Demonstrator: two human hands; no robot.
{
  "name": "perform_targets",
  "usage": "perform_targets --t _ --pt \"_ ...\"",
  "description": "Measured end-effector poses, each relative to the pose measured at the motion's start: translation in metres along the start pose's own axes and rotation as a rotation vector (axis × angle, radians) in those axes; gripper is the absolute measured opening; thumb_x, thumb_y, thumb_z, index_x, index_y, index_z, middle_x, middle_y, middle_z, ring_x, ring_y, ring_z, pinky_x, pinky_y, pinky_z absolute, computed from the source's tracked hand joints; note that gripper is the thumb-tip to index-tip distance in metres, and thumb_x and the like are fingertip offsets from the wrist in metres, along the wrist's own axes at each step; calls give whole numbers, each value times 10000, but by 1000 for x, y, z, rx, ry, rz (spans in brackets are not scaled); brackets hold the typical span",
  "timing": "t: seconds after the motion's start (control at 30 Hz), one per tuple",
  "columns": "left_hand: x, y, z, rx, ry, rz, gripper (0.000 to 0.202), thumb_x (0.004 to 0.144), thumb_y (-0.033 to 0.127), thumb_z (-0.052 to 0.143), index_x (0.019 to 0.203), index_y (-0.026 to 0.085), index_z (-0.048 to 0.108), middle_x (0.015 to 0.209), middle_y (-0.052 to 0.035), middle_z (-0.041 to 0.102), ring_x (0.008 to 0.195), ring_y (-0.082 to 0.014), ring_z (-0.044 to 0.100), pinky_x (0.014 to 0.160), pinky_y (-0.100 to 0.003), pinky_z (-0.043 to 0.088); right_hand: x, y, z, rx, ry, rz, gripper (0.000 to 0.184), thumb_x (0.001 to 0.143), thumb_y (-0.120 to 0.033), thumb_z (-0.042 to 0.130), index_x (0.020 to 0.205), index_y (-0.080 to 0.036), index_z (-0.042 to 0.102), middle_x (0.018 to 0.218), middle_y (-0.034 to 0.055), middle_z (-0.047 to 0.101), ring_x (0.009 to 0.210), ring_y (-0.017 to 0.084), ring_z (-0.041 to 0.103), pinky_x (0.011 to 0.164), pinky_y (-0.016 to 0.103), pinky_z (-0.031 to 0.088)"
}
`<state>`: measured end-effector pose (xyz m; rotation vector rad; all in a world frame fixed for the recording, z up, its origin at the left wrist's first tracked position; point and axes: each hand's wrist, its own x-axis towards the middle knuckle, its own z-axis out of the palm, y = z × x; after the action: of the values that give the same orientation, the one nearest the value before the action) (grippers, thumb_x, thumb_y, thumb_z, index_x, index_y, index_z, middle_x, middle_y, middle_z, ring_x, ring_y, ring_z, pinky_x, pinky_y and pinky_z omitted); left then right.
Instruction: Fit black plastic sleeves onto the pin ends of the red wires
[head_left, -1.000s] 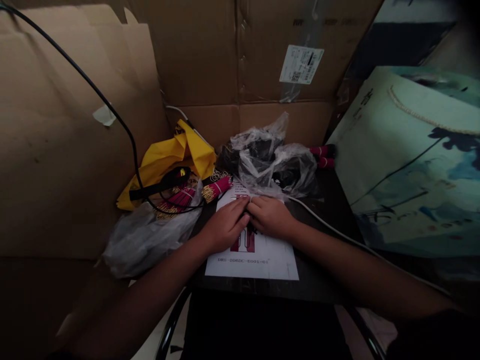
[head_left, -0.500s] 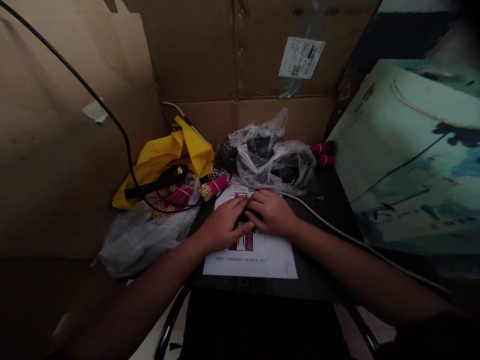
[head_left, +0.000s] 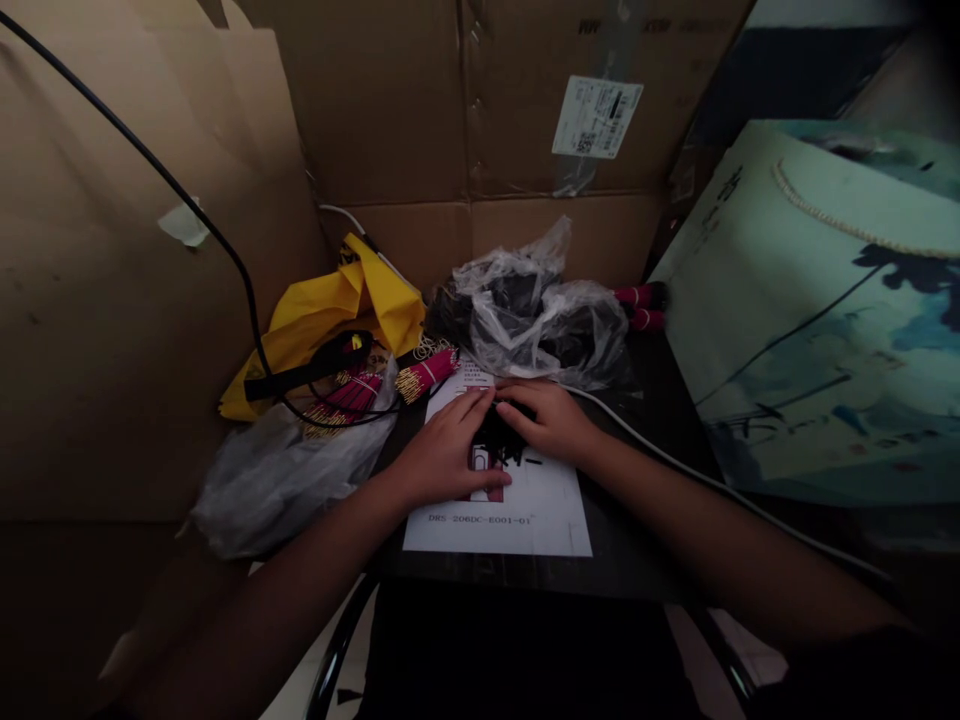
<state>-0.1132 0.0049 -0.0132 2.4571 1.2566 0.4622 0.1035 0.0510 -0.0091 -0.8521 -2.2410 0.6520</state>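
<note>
A heap of small black pieces (head_left: 501,436) lies on a printed white sheet (head_left: 450,535) on the dark table; their kind is too small to make out. My left hand (head_left: 450,450) curves around the heap's left side, thumb and fingers spread apart. On the other side, my right hand (head_left: 553,420) rests with its fingers stretched along the far edge and its thumb over the heap. The fingertips of both hands meet or nearly meet behind the pieces. One stray black piece (head_left: 533,461) sits on the paper to the right of the heap.
Bundles of dark red wires with gold tips (head_left: 429,374) lie at the left, by a clear plastic bag (head_left: 292,490) and a yellow bag (head_left: 307,310). Behind is another plastic bag (head_left: 551,320) with dark contents. A white cable (head_left: 675,460) crosses right; cardboard and a pale green bag (head_left: 817,330) surround the table.
My hands have opened apart near the body, thumbs separating, so the black heap between them now shows. The left thumb has come lower and the right thumb has risen.
</note>
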Motion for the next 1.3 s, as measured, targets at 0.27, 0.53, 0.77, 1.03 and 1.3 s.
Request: perform_targets --t 0.27,0.53,0.77,1.03,1.3 --pt "3 5 -6 -117 20 15 1127 692 602 738 1555 253 102 1582 -108 237 1457 -281 264 1194 -456 289 1 5 0 289 24 135 390 971 -459 424 1030 -193 704 1036 52 724 1053 210 655 988 379 468" --pt "4 9 -8 -259 69 21 1111 662 518 800 1542 316 153 1609 -87 68 1472 -310 204 1175 -489 331 3 8 9 611 79 267 536 962 -595 337 1072 -197 678 1147 66 700 1123 189 635 1044 375 463" --pt "5 5 -8 -270 98 19 1082 665 585 771 1530 313 182 1601 -92 81 1486 -315 153 1195 -527 273 2 11 11 679 128 316 575 954 -628 311 1021 -190 678 1135 69 700 1123 183 631 1068 383 445" --pt "8 5 -8 -228 111 73 975 756 596 690 1518 228 206 1534 -118 324 1424 -270 312 1200 -452 275 2 6 -3 549 121 269 524 979 -570 307 1046 -208 680 1140 50 694 1118 181 626 1072 370 419" --pt "8 6 -11 -276 74 69 550 973 467 407 1442 195 318 1491 -121 385 1400 -231 345 1177 -432 288 -16 -12 -48 124 -120 60 357 972 -414 436 1185 -211 639 1236 73 645 1185 203 571 1064 374 394"
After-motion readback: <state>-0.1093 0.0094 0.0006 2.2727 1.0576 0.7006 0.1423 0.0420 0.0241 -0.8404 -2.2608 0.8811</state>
